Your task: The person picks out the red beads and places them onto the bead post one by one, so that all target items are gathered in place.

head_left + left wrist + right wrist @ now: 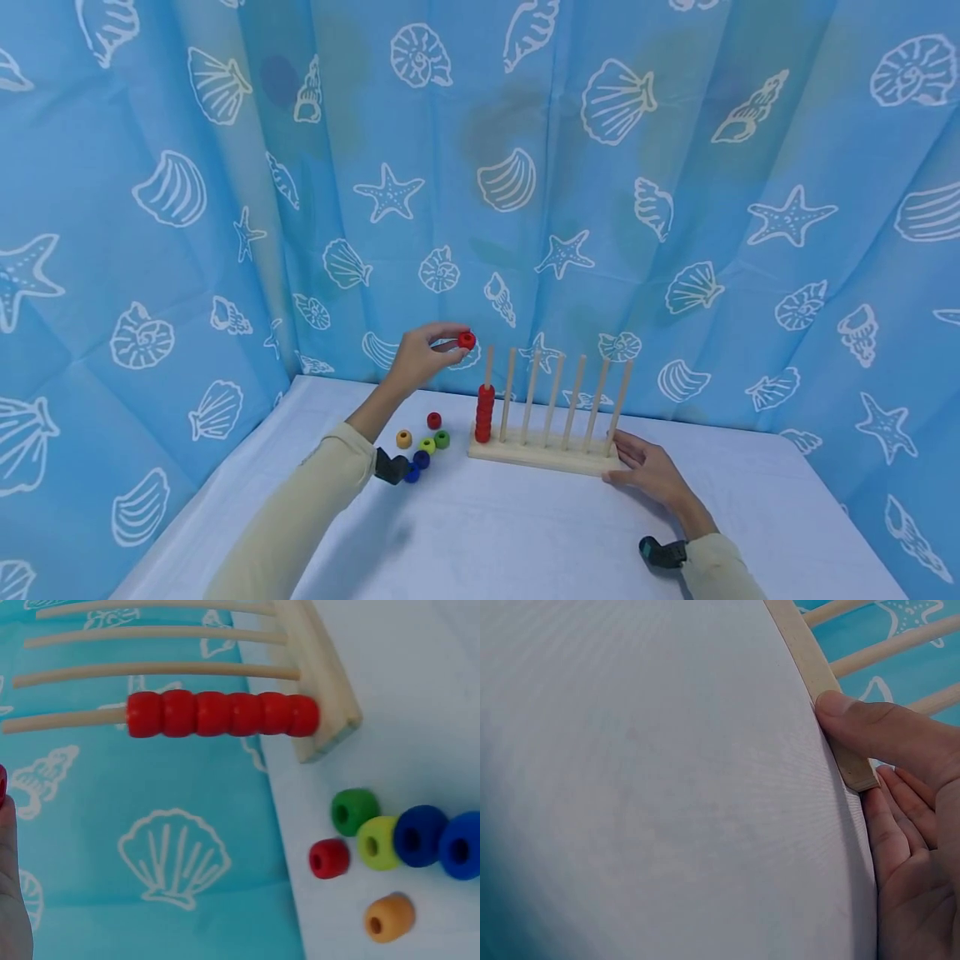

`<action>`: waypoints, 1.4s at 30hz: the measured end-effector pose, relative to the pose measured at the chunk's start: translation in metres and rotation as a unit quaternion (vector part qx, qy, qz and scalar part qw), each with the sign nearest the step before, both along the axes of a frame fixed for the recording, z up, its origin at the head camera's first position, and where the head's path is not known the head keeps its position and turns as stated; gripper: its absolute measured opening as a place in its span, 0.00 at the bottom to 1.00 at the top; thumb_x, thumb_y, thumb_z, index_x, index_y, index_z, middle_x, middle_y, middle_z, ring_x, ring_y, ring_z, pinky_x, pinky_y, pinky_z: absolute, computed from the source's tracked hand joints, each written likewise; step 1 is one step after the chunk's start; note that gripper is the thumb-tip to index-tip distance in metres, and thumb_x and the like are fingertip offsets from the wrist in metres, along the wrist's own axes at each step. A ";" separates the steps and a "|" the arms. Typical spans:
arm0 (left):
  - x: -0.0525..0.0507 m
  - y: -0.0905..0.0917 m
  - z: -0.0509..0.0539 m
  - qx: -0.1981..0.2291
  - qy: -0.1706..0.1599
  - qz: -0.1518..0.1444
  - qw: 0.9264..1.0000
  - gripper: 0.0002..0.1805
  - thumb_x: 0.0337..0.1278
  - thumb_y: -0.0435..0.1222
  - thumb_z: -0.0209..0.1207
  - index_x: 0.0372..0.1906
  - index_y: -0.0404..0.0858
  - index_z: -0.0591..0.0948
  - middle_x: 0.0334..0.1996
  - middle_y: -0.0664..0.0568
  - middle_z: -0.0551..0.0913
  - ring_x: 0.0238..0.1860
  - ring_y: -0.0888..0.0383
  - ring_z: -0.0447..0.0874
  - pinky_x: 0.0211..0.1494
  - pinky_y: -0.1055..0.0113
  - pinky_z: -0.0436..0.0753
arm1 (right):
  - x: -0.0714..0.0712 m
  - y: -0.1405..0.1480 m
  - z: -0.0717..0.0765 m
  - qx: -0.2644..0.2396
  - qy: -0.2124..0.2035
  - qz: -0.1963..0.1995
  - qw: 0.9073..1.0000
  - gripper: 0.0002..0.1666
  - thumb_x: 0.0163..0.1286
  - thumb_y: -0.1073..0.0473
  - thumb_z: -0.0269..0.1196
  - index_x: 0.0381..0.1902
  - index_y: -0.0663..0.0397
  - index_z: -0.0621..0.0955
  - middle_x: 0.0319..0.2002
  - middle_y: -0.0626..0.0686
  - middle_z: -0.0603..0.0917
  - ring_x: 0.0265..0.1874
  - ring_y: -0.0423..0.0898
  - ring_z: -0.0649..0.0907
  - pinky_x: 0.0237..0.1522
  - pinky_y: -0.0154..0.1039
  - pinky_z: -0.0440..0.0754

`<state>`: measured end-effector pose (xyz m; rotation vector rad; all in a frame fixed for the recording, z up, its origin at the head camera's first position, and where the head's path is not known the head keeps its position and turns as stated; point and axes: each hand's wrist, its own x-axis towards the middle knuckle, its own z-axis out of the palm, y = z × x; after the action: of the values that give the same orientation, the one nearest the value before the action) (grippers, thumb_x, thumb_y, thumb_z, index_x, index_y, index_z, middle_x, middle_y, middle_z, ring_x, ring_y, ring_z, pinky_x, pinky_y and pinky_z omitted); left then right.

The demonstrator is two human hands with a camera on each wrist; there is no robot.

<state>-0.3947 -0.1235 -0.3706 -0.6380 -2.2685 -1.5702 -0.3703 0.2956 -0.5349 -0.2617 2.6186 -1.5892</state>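
My left hand [422,358] pinches a red bead [467,340] between thumb and fingers, in the air just left of the leftmost peg's tip. That peg carries a stack of several red beads [199,714], its upper end bare. The peg rack has a long wooden base [536,455] with a row of upright, thin pegs; the other pegs bear no beads. At the rack's right end my right hand [651,477] grips the base, its thumb [847,712] on the front edge and the fingers around the end and behind.
Loose beads lie on the white table left of the rack: a red bead [434,421], an orange bead [404,439], a green bead [442,439], a yellow bead [427,446] and two blue beads [422,459]. A blue shell-print curtain [480,208] hangs behind.
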 end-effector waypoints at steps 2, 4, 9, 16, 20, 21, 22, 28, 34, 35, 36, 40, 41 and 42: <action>-0.001 0.001 0.006 0.004 0.008 -0.010 1.000 0.20 0.56 0.31 0.67 0.55 0.39 0.82 0.51 0.49 0.82 0.53 0.53 0.82 0.51 0.64 0.82 | -0.001 0.000 0.000 0.002 -0.001 -0.002 1.000 0.56 0.50 0.57 0.77 0.73 0.62 0.62 0.71 0.63 0.64 0.67 0.59 0.68 0.62 0.46 0.71; -0.001 0.003 0.010 0.005 0.015 -0.020 1.000 0.20 0.56 0.31 0.67 0.55 0.38 0.82 0.52 0.49 0.82 0.53 0.53 0.82 0.51 0.64 0.82 | -0.001 0.000 0.000 0.006 -0.003 -0.005 1.000 0.56 0.50 0.56 0.77 0.73 0.62 0.62 0.71 0.63 0.64 0.67 0.59 0.68 0.62 0.47 0.70; 0.000 0.011 0.018 0.007 0.020 -0.032 0.999 0.21 0.55 0.30 0.68 0.56 0.37 0.82 0.53 0.48 0.81 0.54 0.52 0.82 0.51 0.64 0.82 | 0.000 -0.001 0.000 0.013 -0.006 -0.009 1.000 0.56 0.50 0.56 0.77 0.73 0.61 0.62 0.70 0.63 0.64 0.67 0.60 0.68 0.62 0.47 0.70; 0.003 0.024 0.018 0.028 0.042 -0.061 0.997 0.19 0.55 0.29 0.67 0.54 0.34 0.82 0.51 0.48 0.82 0.53 0.53 0.82 0.52 0.64 0.82 | -0.001 0.001 0.000 0.003 -0.007 -0.006 1.000 0.56 0.50 0.57 0.77 0.73 0.61 0.62 0.70 0.64 0.64 0.67 0.59 0.68 0.62 0.45 0.71; 0.003 0.028 0.014 0.033 0.036 -0.062 0.997 0.19 0.55 0.30 0.67 0.53 0.35 0.83 0.50 0.49 0.82 0.53 0.54 0.81 0.51 0.64 0.82 | -0.001 0.001 0.000 0.005 -0.007 -0.007 1.000 0.56 0.50 0.57 0.77 0.73 0.61 0.62 0.71 0.64 0.64 0.67 0.59 0.68 0.61 0.45 0.71; 0.003 0.029 0.013 0.033 0.034 -0.060 0.997 0.19 0.55 0.30 0.68 0.53 0.35 0.83 0.50 0.50 0.82 0.53 0.55 0.81 0.51 0.65 0.82 | 0.000 0.001 0.000 0.008 -0.006 -0.007 1.000 0.56 0.50 0.56 0.77 0.73 0.61 0.62 0.71 0.64 0.64 0.67 0.59 0.68 0.61 0.45 0.71; 0.003 0.029 0.012 0.034 0.032 -0.059 0.997 0.19 0.55 0.31 0.68 0.53 0.36 0.83 0.50 0.50 0.82 0.53 0.55 0.81 0.51 0.65 0.82 | 0.000 0.000 0.000 0.009 -0.006 -0.007 1.000 0.56 0.50 0.56 0.77 0.73 0.61 0.62 0.71 0.63 0.64 0.67 0.59 0.68 0.61 0.45 0.71; 0.000 0.031 0.008 0.032 0.023 -0.052 0.998 0.19 0.55 0.33 0.68 0.53 0.37 0.84 0.50 0.49 0.82 0.53 0.53 0.82 0.51 0.63 0.82 | 0.000 0.000 0.000 0.017 -0.002 -0.009 1.000 0.55 0.51 0.57 0.76 0.73 0.60 0.62 0.71 0.63 0.64 0.67 0.59 0.68 0.62 0.45 0.71; -0.002 0.033 0.006 0.033 0.015 -0.048 0.998 0.20 0.54 0.33 0.69 0.53 0.38 0.84 0.51 0.49 0.82 0.53 0.52 0.82 0.51 0.63 0.82 | 0.001 -0.001 0.001 0.023 -0.001 -0.010 1.000 0.55 0.52 0.56 0.76 0.73 0.60 0.62 0.71 0.63 0.64 0.67 0.59 0.68 0.62 0.46 0.70; -0.002 0.033 0.006 0.033 0.013 -0.046 0.998 0.20 0.54 0.33 0.69 0.53 0.38 0.84 0.51 0.50 0.82 0.53 0.53 0.81 0.51 0.63 0.82 | 0.001 -0.002 0.002 0.024 -0.001 -0.010 1.000 0.55 0.52 0.56 0.76 0.73 0.60 0.62 0.71 0.63 0.64 0.67 0.59 0.68 0.62 0.46 0.70; -0.002 0.033 0.006 0.032 0.012 -0.045 0.998 0.20 0.54 0.33 0.69 0.53 0.38 0.84 0.51 0.50 0.82 0.53 0.54 0.81 0.51 0.64 0.82 | 0.002 -0.002 0.002 0.026 0.000 -0.010 1.000 0.55 0.52 0.55 0.76 0.73 0.61 0.61 0.71 0.64 0.64 0.67 0.59 0.68 0.62 0.46 0.71; -0.001 0.031 0.002 0.025 0.014 -0.035 0.999 0.20 0.54 0.33 0.69 0.53 0.38 0.84 0.50 0.51 0.83 0.53 0.55 0.80 0.51 0.64 0.83 | 0.004 -0.004 0.003 0.030 0.001 -0.012 0.999 0.55 0.52 0.55 0.76 0.73 0.61 0.62 0.70 0.64 0.64 0.67 0.60 0.68 0.62 0.47 0.71; -0.001 0.031 0.001 0.022 0.014 -0.031 0.999 0.20 0.54 0.33 0.69 0.53 0.38 0.84 0.50 0.52 0.83 0.53 0.55 0.80 0.51 0.64 0.83 | 0.004 -0.004 0.003 0.030 0.001 -0.013 0.999 0.55 0.52 0.55 0.76 0.73 0.60 0.62 0.70 0.64 0.65 0.67 0.59 0.68 0.62 0.47 0.71; -0.001 0.030 -0.001 0.019 0.013 -0.028 0.999 0.20 0.54 0.33 0.69 0.53 0.39 0.84 0.50 0.52 0.83 0.53 0.55 0.80 0.51 0.64 0.83 | 0.004 -0.004 0.003 0.030 0.000 -0.013 0.999 0.55 0.52 0.55 0.76 0.73 0.60 0.62 0.70 0.64 0.65 0.67 0.59 0.68 0.62 0.47 0.71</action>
<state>-0.3953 -0.0935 -0.3718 -0.7126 -2.2149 -1.6170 -0.3662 0.2919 -0.5319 -0.2256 2.6763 -1.5147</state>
